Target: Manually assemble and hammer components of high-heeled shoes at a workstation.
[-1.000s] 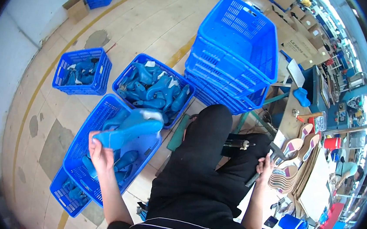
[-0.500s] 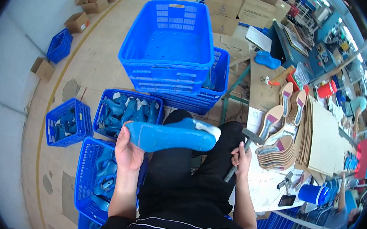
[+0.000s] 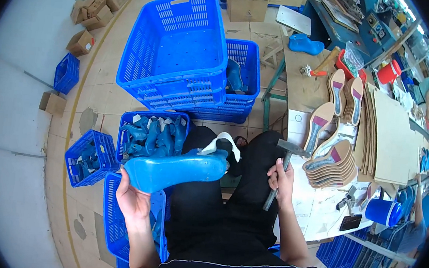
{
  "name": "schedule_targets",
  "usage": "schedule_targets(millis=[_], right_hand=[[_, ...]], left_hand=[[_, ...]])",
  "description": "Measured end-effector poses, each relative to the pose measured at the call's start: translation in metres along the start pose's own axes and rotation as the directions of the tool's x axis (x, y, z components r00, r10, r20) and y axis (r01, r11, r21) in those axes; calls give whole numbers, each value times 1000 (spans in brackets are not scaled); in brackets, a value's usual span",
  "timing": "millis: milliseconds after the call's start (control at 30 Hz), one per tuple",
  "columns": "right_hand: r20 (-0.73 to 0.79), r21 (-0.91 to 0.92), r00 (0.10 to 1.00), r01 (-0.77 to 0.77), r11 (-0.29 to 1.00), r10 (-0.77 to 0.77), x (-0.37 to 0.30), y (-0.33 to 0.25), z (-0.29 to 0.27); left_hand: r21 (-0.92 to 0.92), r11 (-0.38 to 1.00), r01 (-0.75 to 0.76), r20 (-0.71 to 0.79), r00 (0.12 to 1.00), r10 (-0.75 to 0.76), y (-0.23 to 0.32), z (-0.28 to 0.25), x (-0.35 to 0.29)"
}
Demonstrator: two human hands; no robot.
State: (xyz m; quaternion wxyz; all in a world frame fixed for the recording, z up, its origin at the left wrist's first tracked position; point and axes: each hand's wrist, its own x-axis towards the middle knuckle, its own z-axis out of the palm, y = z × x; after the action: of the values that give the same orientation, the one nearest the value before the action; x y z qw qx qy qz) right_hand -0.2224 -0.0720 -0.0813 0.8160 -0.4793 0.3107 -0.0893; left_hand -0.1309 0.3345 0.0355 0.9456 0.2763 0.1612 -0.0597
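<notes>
A blue shoe last (image 3: 178, 170) lies across my left hand (image 3: 133, 197), which grips it at its left end above my lap. From the last's other end a white curved strip (image 3: 222, 141) stands up in a loop. My right hand (image 3: 282, 181) is wrapped round the handle of a hammer (image 3: 287, 163), its metal head pointing up beside the table edge. Close to the hammer, a stack of tan insoles (image 3: 330, 167) with purple patches rests on the table (image 3: 293, 220).
Blue crates of more lasts stand on my left, among them a near crate (image 3: 114, 227) and a middle crate (image 3: 187, 124). A large crate (image 3: 174, 74) is stacked ahead. Cardboard sheets (image 3: 385, 133), a blue jug (image 3: 382, 212) and a phone (image 3: 350, 222) occupy the table.
The last has turned and moved left and slightly down with my left hand; its white strip now stands up in a loop. My right hand still holds the hammer. The view has shifted.
</notes>
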Motion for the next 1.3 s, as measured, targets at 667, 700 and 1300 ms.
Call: schedule_targets(millis=[667, 700, 1300], right_hand=[[26, 25, 999, 34, 999, -35, 4, 8, -6], [16, 29, 999, 28, 999, -28, 3, 8, -6], [-120, -237, 976, -207, 949, 183, -29, -34, -44]], left_hand=[[-11, 995, 97, -85, 992, -97, -4, 10, -7], [-12, 993, 117, -104, 988, -118, -8, 9, -6], [306, 951, 39, -126, 992, 0, -44, 30, 5]])
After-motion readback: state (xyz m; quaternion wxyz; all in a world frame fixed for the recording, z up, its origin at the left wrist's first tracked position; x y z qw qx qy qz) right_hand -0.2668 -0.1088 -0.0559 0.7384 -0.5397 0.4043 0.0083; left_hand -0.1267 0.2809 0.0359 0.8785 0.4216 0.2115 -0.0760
